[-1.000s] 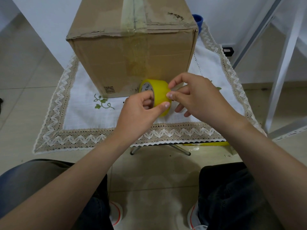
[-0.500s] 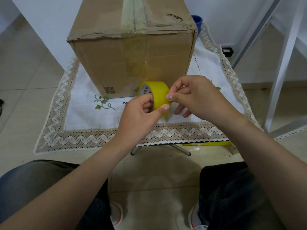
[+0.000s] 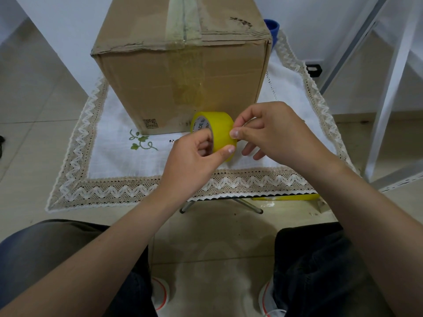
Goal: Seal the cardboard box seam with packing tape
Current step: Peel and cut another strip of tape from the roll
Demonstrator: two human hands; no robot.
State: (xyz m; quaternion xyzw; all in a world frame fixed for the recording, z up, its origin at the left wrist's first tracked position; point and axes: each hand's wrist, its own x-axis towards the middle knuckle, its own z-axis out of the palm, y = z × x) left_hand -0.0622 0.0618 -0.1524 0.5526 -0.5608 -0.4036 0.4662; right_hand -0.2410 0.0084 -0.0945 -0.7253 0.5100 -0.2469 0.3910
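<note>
A large brown cardboard box (image 3: 160,88) stands on a small table covered by a white lace-edged cloth (image 3: 109,161). Old clear tape runs along its top seam (image 3: 183,21) and down the front face. In front of the box I hold a yellow roll of packing tape (image 3: 219,131) upright above the cloth. My left hand (image 3: 194,161) grips the roll, fingers through its core and thumb on the outer face. My right hand (image 3: 272,133) pinches at the roll's outer surface with thumb and forefinger, at the tape's end.
A blue object (image 3: 272,27) peeks out behind the box's right corner. A white metal frame (image 3: 389,99) rises at the right. A yellow strip (image 3: 286,197) shows below the table's front edge. My knees and shoes are at the bottom, over a tiled floor.
Both hands and the roll have shifted slightly up and right. The right thumb and forefinger keep picking at the roll's surface; no tape is pulled free.
</note>
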